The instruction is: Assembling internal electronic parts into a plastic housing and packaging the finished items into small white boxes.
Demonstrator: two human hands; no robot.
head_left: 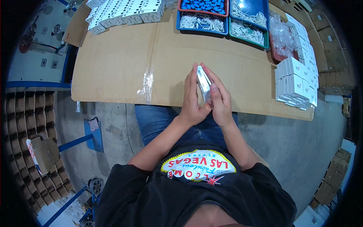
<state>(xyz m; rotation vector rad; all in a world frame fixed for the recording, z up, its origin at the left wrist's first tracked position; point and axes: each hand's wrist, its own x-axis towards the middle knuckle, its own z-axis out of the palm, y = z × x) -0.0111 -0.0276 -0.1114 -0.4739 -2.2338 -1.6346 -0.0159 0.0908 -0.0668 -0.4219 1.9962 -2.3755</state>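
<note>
A small white box (pixel 203 81) stands on edge between my two palms, above the near edge of the cardboard-covered table (pixel 113 68). My left hand (pixel 191 102) is pressed along its left side, fingers pointing away from me. On the other side my right hand (pixel 221 100) closes against it, with the thumb lying over the near part of the box. Both thumbs come close together at its near end. Its far end shows between my fingertips, while much of its sides is hidden by my hands.
Rows of white boxes (pixel 130 15) fill the far left. Trays at the back hold blue pieces (pixel 204 5) and white plastic pieces (pixel 202 23). Stacked white boxes (pixel 297 81) stand at the right edge, near clear plastic bags (pixel 281 36). A divided cardboard rack (pixel 28 113) is at left.
</note>
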